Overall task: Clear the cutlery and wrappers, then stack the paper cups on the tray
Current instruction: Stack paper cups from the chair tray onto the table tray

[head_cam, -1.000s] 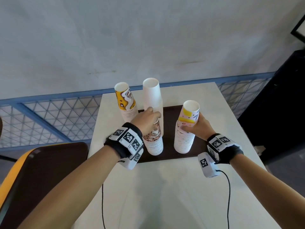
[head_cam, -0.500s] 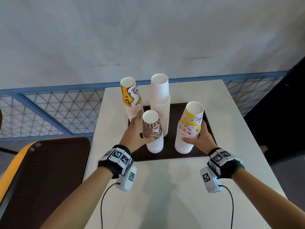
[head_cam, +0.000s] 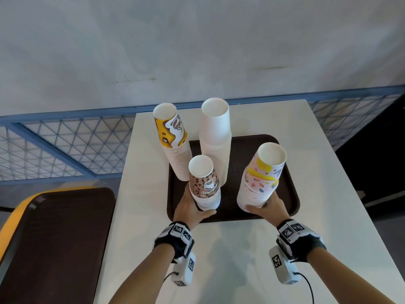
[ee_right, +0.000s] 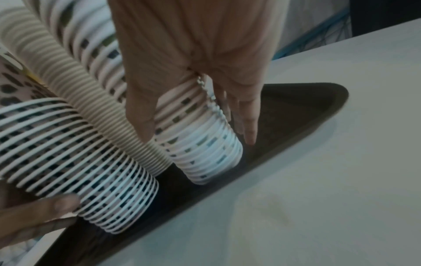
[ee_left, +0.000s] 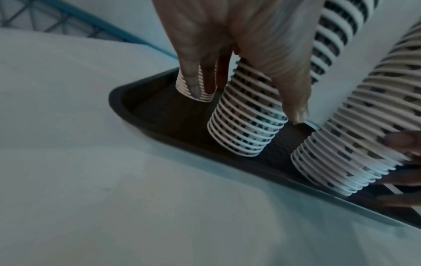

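Four stacks of paper cups stand on the dark brown tray point(head_cam: 287, 194): a yellow-patterned stack point(head_cam: 173, 145) at the back left, a plain white stack point(head_cam: 215, 137) behind, a leopard-print stack point(head_cam: 205, 185) at the front left and a pastel-patterned stack point(head_cam: 260, 178) at the front right. My left hand point(head_cam: 197, 205) grips the base of the leopard-print stack point(ee_left: 246, 126), thumb in front and fingers behind. My right hand point(head_cam: 267, 207) grips the base of the pastel stack point(ee_right: 205, 153), thumb on its left and fingers on its right. No cutlery or wrappers show.
The tray sits mid-way on a white table point(head_cam: 219, 260) whose far edge meets a blue mesh railing point(head_cam: 65, 150). A second dark tray point(head_cam: 54, 238) lies on a yellow surface at the left. A dark object point(head_cam: 372, 161) stands off the table's right edge.
Both hands have slid down from the upper cups to the bases of their stacks. The leopard-print stack's top is now uncovered.
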Demonstrator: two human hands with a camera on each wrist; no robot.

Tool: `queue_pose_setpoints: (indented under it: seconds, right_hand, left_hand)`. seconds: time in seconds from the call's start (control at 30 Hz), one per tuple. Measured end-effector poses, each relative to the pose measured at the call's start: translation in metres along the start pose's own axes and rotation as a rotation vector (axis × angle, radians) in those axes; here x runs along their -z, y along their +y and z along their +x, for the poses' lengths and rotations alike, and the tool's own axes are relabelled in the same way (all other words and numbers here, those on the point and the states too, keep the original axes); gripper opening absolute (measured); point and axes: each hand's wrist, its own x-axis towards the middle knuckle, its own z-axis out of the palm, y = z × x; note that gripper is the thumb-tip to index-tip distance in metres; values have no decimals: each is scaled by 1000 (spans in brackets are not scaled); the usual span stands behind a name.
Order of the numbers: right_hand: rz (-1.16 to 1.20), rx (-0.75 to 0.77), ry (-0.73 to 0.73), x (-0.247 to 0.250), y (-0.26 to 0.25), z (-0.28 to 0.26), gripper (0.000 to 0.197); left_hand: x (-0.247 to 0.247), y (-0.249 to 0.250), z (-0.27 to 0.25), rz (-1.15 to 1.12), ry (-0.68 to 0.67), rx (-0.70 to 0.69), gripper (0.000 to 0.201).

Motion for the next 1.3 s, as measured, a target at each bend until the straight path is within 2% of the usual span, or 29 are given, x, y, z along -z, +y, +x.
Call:
queue_pose_setpoints:
  seconds: [0.17, 0.33, 0.53, 0.77, 1.07, 1.17, 1.3]
  right_hand:
    - [31, -8, 24, -10, 9, 1, 78]
    - [2, 24, -20, -27, 1, 0, 74]
    - [-21, 34, -91, -55, -14, 2, 86]
    - [-42, 75, -118, -78, -27, 0, 87]
    - [-57, 48, -121, -86, -34, 0, 86]
    - [-79, 64, -153, -82, -32, -2, 90]
    - [-116, 75, -170, -59, -31, 0, 87]
  left_hand:
    - [-17, 2, 4, -147, 116, 73, 91]
    - [-13, -4, 7, -195, 119, 88, 84]
    - [10, -23, 4, -170, 123, 104, 92]
    - [33, -38, 3, -86, 122, 81, 94]
    - [36, -46, 4, -58, 62, 90, 94]
    - [42, -46, 2, 15, -7, 84, 88]
    - [73, -41, -4, 210, -19, 61, 81]
